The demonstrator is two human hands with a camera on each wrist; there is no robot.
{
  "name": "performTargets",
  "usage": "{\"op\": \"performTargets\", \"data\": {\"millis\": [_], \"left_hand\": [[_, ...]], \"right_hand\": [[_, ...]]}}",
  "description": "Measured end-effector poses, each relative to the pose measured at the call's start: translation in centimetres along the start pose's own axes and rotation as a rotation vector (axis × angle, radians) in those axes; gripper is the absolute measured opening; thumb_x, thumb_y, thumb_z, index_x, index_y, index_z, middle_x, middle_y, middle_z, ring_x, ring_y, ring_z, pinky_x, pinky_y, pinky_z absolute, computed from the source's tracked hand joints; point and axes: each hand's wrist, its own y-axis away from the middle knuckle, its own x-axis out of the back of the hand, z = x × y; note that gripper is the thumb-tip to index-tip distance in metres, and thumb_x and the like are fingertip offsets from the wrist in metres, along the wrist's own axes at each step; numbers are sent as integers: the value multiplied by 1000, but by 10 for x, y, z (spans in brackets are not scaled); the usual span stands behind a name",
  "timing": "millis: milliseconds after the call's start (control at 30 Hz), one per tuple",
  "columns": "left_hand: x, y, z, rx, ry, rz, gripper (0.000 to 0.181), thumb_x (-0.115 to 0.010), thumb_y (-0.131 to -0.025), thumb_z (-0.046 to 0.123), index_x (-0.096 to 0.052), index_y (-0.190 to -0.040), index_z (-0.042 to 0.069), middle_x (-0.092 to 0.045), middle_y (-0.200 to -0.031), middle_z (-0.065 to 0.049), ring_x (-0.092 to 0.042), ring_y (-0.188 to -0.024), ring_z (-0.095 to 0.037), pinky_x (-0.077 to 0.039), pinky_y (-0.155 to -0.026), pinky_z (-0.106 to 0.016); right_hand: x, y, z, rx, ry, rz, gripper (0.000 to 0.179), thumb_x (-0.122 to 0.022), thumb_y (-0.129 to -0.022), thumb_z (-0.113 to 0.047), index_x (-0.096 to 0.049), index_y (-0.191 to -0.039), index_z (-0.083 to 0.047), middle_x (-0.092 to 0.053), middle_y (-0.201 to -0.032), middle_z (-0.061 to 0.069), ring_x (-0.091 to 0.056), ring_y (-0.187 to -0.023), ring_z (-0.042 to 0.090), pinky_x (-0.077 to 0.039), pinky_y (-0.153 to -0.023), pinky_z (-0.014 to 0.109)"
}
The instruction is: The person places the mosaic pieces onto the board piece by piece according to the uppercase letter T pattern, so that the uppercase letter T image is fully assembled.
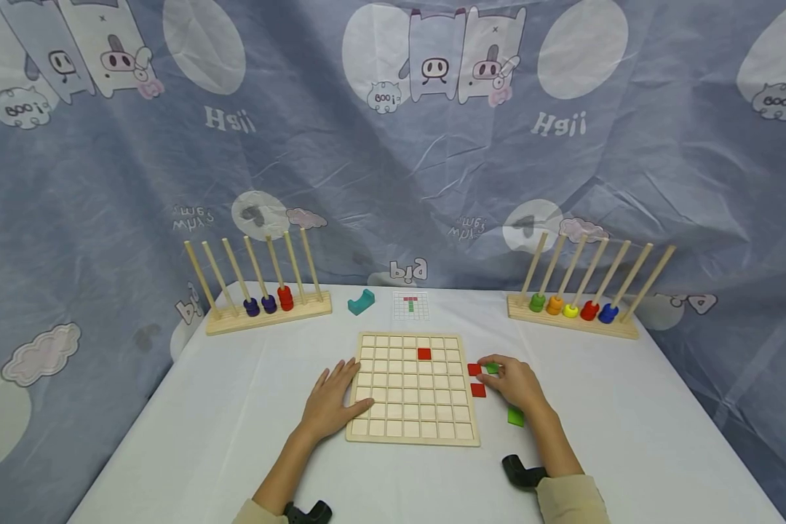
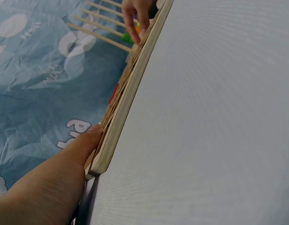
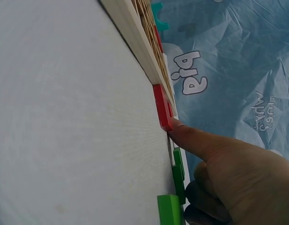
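Observation:
A wooden grid board [image 1: 409, 387] lies on the white table with one red tile [image 1: 424, 354] in an upper cell. My left hand [image 1: 330, 405] rests along the board's left side, fingers spread, the thumb [image 2: 85, 140] over its edge. Right of the board, my right hand [image 1: 519, 383] has its thumb and index fingertips on either side of the upper loose red tile [image 1: 474, 370], pinching it close to the table. Another red tile [image 1: 477, 390] lies just nearer. Green tiles [image 1: 492, 368] sit partly under the right fingers, and one more green tile [image 1: 515, 416] lies beside the wrist.
Behind the board lie a printed pattern card [image 1: 410, 306] and a teal curved block [image 1: 361, 302]. Wooden peg racks with coloured beads stand at back left [image 1: 268, 313] and back right [image 1: 573, 318]. A patterned cloth [image 1: 393, 182] hangs behind the table.

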Motion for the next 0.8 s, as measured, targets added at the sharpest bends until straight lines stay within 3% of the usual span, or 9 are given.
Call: {"op": "performTargets", "data": {"millis": [800], "left_hand": [[2, 0, 1, -4, -1, -1, 82, -57, -81, 60, -38, -141, 8, -35, -145, -9, -26, -135, -27, -13, -110, -47]], "right_hand": [[3, 12, -5, 28, 29, 50, 34, -74, -77, -35, -68, -103, -15, -39, -52, -3, -33, -47, 12, -25, -43, 26]]}}
